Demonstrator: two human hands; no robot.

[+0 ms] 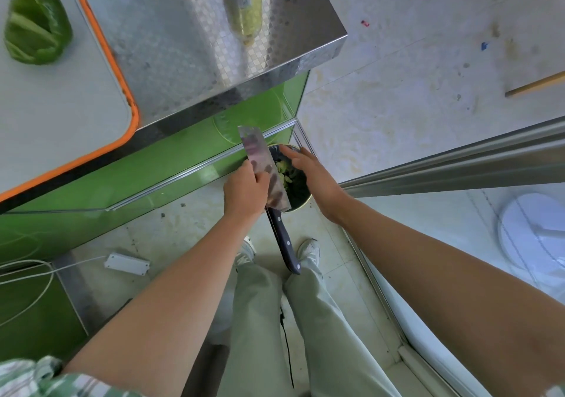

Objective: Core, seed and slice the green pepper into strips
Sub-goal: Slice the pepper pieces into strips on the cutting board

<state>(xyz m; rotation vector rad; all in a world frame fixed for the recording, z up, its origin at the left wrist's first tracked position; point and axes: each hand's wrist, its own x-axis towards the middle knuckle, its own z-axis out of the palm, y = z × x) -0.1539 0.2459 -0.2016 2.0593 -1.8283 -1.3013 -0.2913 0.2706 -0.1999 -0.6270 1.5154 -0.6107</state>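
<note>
A cut-open green pepper (36, 24) lies on the white cutting board with an orange rim (101, 41) at the top left of the steel counter. Down near the floor, my left hand (244, 191) grips the blade of a cleaver (263, 167) by its flat; its black handle (286, 240) points back toward me. The blade hangs over a round bin (301, 196) with a dark liner and pale green pepper scraps (286, 173) inside. My right hand (308, 173) hovers over the bin with straight fingers, holding nothing.
A bottle of yellowish liquid (244, 2) stands on the steel counter (189, 44). Green cabinet fronts (153, 164) are below it. A white power strip (127, 263) with cable lies on the floor. A glass-topped unit (489, 228) is at the right. My shoes (308, 251) are below the bin.
</note>
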